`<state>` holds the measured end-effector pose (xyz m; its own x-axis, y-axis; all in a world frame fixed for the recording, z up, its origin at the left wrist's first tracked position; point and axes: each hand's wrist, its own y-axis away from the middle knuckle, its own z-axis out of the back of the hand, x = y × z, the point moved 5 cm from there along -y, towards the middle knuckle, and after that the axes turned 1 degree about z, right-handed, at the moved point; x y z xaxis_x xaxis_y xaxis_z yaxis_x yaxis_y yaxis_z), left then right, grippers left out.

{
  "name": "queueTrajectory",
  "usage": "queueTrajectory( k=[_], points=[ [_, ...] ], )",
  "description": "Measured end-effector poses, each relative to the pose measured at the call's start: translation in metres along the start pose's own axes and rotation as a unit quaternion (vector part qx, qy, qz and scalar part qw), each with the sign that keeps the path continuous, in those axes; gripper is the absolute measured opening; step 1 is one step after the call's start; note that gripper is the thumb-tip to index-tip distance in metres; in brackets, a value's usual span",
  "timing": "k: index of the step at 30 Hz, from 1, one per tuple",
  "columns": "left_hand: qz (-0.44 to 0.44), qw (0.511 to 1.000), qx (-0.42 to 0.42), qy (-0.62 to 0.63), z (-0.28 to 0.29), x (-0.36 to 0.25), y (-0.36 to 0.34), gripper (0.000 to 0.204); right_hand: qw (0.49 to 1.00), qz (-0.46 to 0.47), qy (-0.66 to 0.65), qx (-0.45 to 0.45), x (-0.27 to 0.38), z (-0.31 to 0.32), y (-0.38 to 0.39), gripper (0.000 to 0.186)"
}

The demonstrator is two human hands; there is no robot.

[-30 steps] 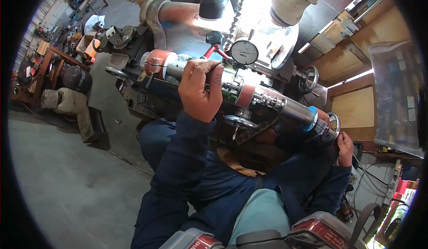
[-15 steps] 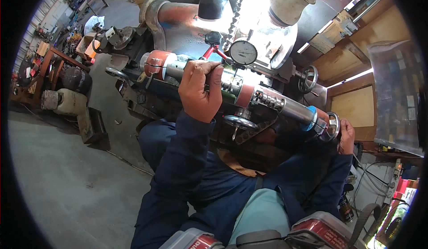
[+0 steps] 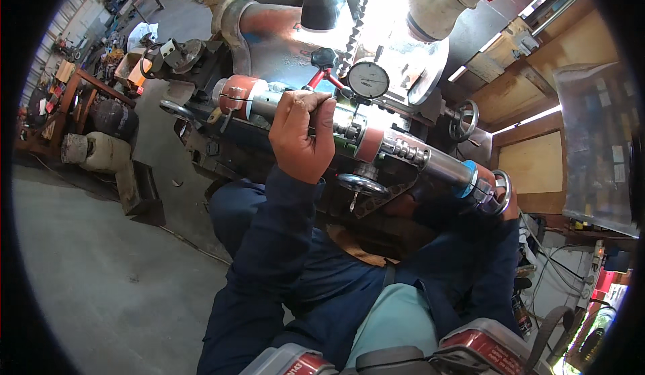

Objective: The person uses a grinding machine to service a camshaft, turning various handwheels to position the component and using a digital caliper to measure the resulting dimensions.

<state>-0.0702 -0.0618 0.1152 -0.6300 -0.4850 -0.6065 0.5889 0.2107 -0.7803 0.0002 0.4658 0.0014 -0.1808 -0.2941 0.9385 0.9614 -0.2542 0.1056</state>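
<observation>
From the head cam, we've got the dial gauge (image 3: 368, 80) facing us, probably for easy reading. Just left of it, our left hand (image 3: 304, 136) is pinched closed, on what we can't tell. Well right of it, our right hand (image 3: 513, 208) meets the chrome handwheel (image 3: 506, 199), likely for turning; its grip's hidden.

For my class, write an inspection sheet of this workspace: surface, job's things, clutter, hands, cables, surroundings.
Surface: grey floor, faintly marked.
Job's things: dial gauge by a metal shaft; handwheel at its right end.
Clutter: white bag and mixed parts, upper left.
Hands: left hand pinched over the shaft, contents unclear; right hand at the handwheel, partly hidden.
Cables: cord-like line on the floor; more at lower right.
Surroundings: wooden panel and plastic sheet, right.
</observation>
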Motion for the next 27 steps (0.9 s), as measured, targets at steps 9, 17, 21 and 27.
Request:
queueTrajectory(
  k=[9,17,21,27],
  points=[
    [0.001,1.000,-0.007,-0.001,0.001,0.000,-0.001,0.007,0.996,-0.021,0.083,-0.005,-0.010,-0.004,0.034,0.024],
    [-0.008,1.000,-0.003,-0.009,0.002,-0.003,-0.003,0.007,0.993,-0.070,0.091,0.003,-0.010,-0.003,0.064,0.022],
    [-0.014,1.000,-0.005,-0.008,0.002,-0.001,-0.002,0.008,0.992,-0.091,0.091,0.007,-0.001,-0.003,0.074,0.021],
    [-0.014,1.000,0.001,-0.009,0.001,-0.003,-0.002,0.007,0.995,-0.096,0.021,0.023,0.004,0.005,0.085,0.022]
  ],
)
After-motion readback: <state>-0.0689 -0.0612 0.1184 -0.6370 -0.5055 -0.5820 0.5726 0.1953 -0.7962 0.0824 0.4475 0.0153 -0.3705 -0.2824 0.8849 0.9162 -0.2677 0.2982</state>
